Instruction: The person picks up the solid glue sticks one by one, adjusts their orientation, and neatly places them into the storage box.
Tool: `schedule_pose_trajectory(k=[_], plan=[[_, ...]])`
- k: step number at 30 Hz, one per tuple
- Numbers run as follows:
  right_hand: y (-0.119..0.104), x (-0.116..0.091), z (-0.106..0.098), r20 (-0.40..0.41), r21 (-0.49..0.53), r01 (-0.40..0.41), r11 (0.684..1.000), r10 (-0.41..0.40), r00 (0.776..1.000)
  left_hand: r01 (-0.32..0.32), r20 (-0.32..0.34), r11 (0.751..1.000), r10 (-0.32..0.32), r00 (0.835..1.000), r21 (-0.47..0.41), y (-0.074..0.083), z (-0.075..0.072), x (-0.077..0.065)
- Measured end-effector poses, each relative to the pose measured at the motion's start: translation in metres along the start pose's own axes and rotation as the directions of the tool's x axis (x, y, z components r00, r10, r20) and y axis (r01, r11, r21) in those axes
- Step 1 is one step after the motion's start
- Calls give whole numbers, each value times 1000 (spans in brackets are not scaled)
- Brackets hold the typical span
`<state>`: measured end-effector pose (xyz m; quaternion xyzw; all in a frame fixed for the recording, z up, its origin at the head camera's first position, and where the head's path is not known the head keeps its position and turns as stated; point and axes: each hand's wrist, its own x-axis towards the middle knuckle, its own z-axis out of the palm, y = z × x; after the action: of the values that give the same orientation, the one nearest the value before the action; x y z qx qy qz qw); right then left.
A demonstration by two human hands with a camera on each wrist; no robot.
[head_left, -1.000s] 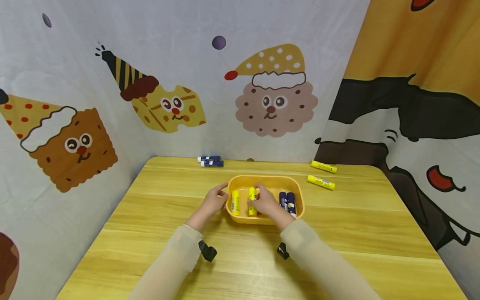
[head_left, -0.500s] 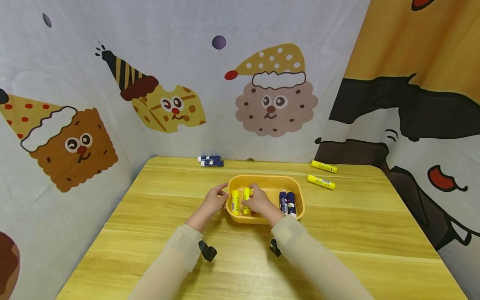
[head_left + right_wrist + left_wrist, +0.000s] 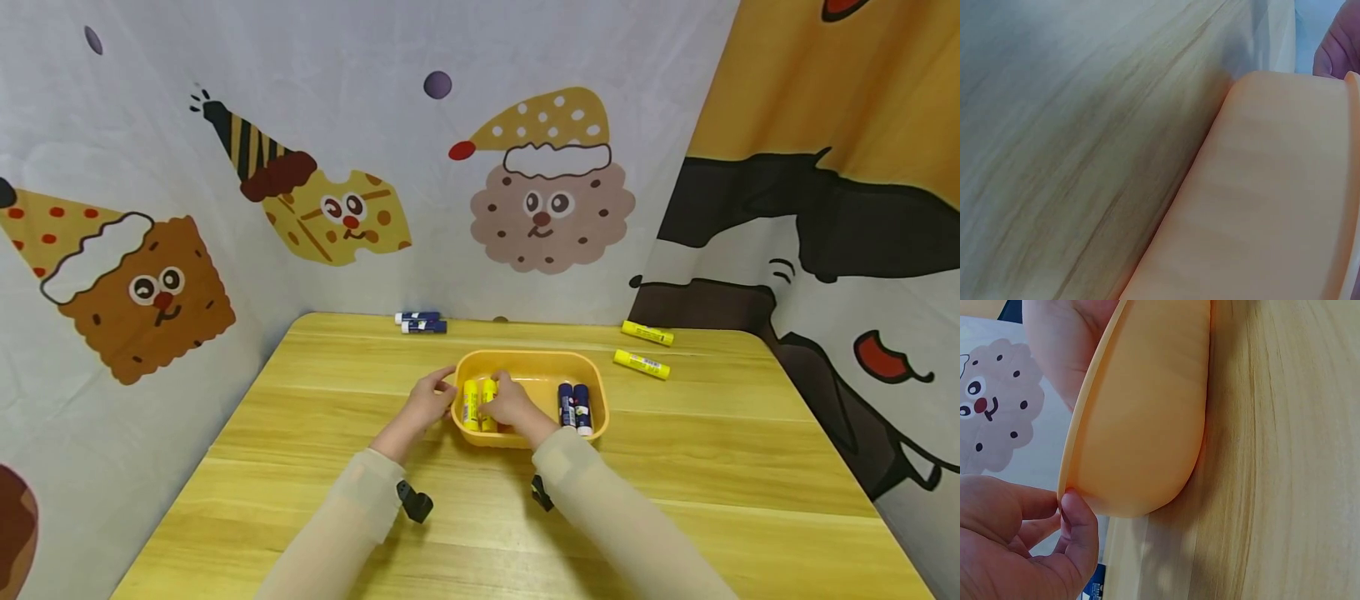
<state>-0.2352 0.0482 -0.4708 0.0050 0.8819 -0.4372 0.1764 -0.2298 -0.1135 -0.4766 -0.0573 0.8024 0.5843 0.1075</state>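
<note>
**Yellow stick (image 3: pixel 490 393) pinched inside an orange tray (image 3: pixel 585 361)**

So the yellow stick is down in the left part of the tray, more or less upright in the head view, just beside a second yellow stick (image 3: pixel 470 406). It looks like a capped glue stick. My guess is light, stiff plastic, hard to break, a bit slippery and likely to roll if laid loose. I'd take it around the middle of the barrel, thumb on one side and fingers on the other, and not by the cap.

The right hand (image 3: pixel 512 402) has its thumb and fingers curled in around it; the exact contact on the far side is hidden. The left hand (image 3: pixel 429 398) pinches the tray's left rim between thumb and finger, clear as day in the left wrist view. The tray looks thin and a little flexy, so the rim seems a decent handle.

Other end of the tray: two blue sticks (image 3: pixel 574 407), side by side.

Under it all is a wood-grain table (image 3: pixel 690 467), smooth-looking, so I'd expect the tray to slide if nudged. Far edge has a blue pair (image 3: pixel 422 322) on the left and two loose yellow sticks (image 3: pixel 642 364) on the right. Behind that hangs a pale cloth backdrop (image 3: pixel 375 50) with cartoon snacks in party hats.
</note>
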Motion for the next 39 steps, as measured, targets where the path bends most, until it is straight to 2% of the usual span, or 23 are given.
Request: schedule_pose_trajectory(k=[23, 39], plan=[[-1, 2, 3, 9, -2, -21, 1000, 21, 1000, -5, -14, 1000, 5, 1000, 10, 2, 0, -1], [0, 2, 2, 42, 50, -49, 998, 47, 998, 5, -17, 1000, -5, 1000, 12, 2, 1, -2]])
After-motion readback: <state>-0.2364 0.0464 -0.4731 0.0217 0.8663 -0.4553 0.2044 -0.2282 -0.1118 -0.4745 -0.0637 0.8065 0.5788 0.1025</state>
